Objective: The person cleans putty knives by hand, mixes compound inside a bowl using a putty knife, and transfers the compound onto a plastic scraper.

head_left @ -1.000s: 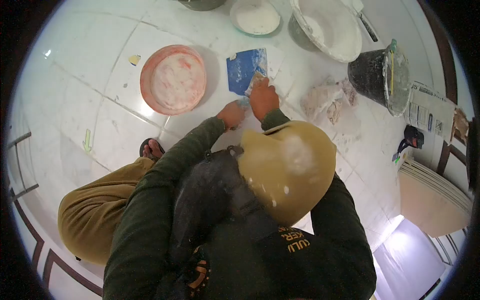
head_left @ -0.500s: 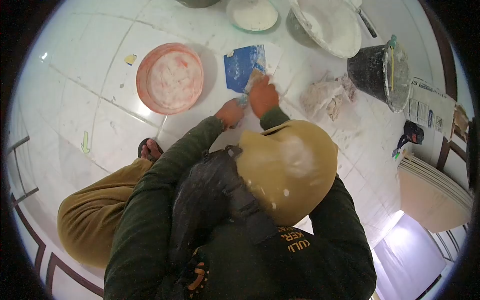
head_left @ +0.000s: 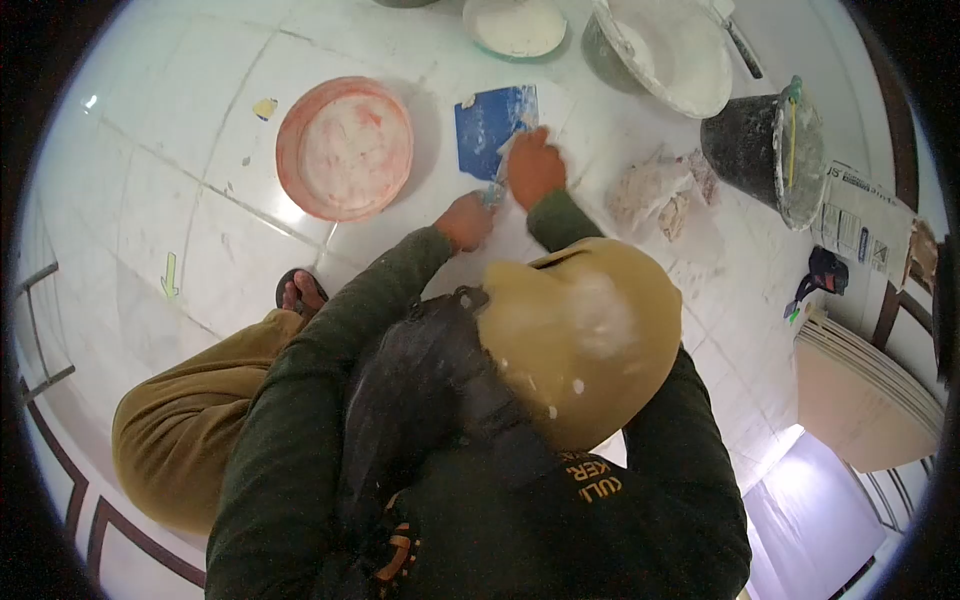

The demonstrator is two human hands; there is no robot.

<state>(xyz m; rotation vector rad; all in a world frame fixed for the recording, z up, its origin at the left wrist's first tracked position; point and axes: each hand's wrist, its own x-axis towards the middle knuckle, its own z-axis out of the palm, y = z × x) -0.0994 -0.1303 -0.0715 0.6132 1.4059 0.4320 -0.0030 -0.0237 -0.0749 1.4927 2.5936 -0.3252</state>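
Observation:
My left hand (head_left: 465, 222) is closed around the light-blue handle of a scraper (head_left: 492, 194), whose far end runs up beside my other hand. Just right of it, my right hand (head_left: 537, 168) is closed, fingers bent, over the lower right corner of a blue flat sheet (head_left: 483, 130) smeared with white. What the right fingers grip is hidden. The blue sheet lies on the white tiled floor (head_left: 235, 160), with a pale piece along its right side.
A red basin (head_left: 402, 150) with white residue stands left of the sheet. Beyond are a bowl of white material (head_left: 515, 25), a large tilted tub (head_left: 610, 55) and a black bucket (head_left: 740, 140). A crumpled plastic bag (head_left: 650, 200) lies to the right, and stacked boards (head_left: 860, 390) sit farther right.
My right hand has shifted slightly up and over the brownish end of the piece that showed by its fingers. My left hand stays almost in place. The whole view has shifted slightly.

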